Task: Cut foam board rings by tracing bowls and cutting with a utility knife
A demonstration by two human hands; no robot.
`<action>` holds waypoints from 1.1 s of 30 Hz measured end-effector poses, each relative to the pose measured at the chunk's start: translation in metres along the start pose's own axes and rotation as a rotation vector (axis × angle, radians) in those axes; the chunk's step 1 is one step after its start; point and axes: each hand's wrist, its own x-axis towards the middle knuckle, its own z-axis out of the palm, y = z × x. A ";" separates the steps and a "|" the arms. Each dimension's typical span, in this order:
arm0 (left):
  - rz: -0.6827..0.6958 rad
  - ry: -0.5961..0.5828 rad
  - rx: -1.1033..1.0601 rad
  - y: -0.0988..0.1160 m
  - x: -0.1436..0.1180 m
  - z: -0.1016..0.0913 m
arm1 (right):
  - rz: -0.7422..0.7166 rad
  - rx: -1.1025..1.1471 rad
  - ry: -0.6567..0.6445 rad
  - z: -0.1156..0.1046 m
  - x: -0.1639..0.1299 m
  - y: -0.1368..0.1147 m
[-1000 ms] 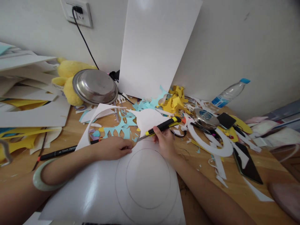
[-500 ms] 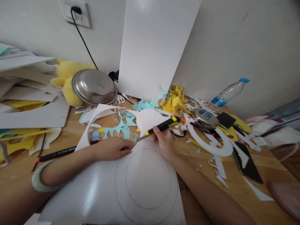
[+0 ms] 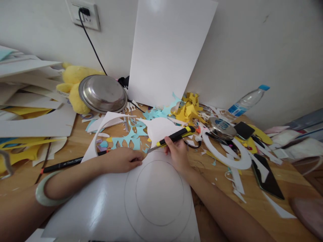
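My right hand [image 3: 178,153] grips a black and yellow utility knife [image 3: 176,135]. The knife's blade slants down to the left, its tip near the far edge of a glossy white board [image 3: 101,201]. Two pencilled circles, one inside the other, mark the board's right half. Just left of the blade, my left hand [image 3: 126,160] rests on the board with its fingers curled together; whatever may be under them is hidden. A pale green bangle [image 3: 45,193] circles the left wrist. Beyond the knife lies a curved white offcut [image 3: 161,129].
Blue scraps [image 3: 128,136] and yellow scraps [image 3: 190,109] litter the table. A steel bowl [image 3: 103,92] leans on a yellow plush toy [image 3: 78,75]. To the right are a white ring [image 3: 243,158], a round tin [image 3: 222,127], a phone [image 3: 270,181] and a bottle [image 3: 248,101]. A marker [image 3: 63,164] lies left.
The whole view has shifted very slightly. Both hands and the utility knife keep almost the same place on the board.
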 end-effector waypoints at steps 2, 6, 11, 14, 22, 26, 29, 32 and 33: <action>0.000 -0.004 -0.003 0.000 0.000 0.000 | -0.012 -0.015 0.004 0.000 -0.001 0.000; 0.004 -0.003 0.006 -0.001 0.000 0.000 | -0.018 -0.055 -0.002 0.002 -0.003 -0.003; 0.011 -0.003 -0.002 -0.001 0.000 0.001 | -0.040 -0.106 0.002 0.003 -0.005 -0.006; 0.016 0.003 0.006 0.000 0.000 0.001 | -0.059 -0.130 0.013 0.004 -0.007 -0.007; 0.004 0.001 0.020 0.000 0.000 0.001 | -0.051 -0.173 -0.010 0.007 -0.011 -0.011; -0.001 -0.004 0.024 0.000 0.000 0.001 | -0.055 -0.177 -0.020 0.004 -0.008 -0.007; 0.013 -0.002 0.006 0.000 0.000 0.001 | -0.044 -0.151 -0.046 0.002 -0.005 -0.006; 0.013 0.004 -0.002 0.000 0.000 0.001 | -0.038 -0.171 -0.085 0.001 -0.004 -0.007; 0.010 0.004 0.003 0.000 0.000 0.001 | -0.039 -0.182 -0.090 0.001 -0.004 -0.008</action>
